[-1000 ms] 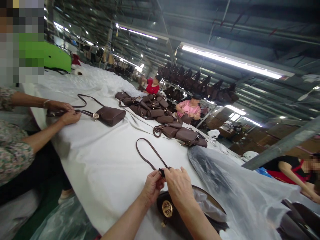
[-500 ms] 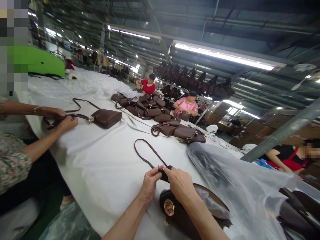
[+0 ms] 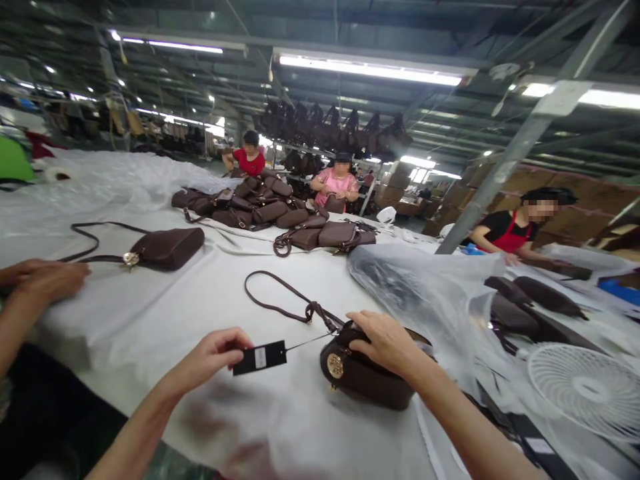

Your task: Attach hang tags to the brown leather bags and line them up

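My left hand point(image 3: 213, 357) pinches the black tag point(image 3: 273, 355), its string point(image 3: 310, 341) stretched toward the brown bag point(image 3: 373, 387) on the white table point(image 3: 200, 303), right hand point(image 3: 390, 343) laid over the bag's top, whether gripping I cannot tell.

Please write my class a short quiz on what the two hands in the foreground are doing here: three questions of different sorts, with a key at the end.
1. Which hand holds the black tag?
2. True or false: the right hand touches the brown bag that has a round gold emblem.
3. Choose one. What runs from the tag toward the bag?
A) a wide red ribbon
B) a thin dark cord
C) a thick yellow rope

Key:
1. The left hand, pinching one end in its fingers.
2. True.
3. B
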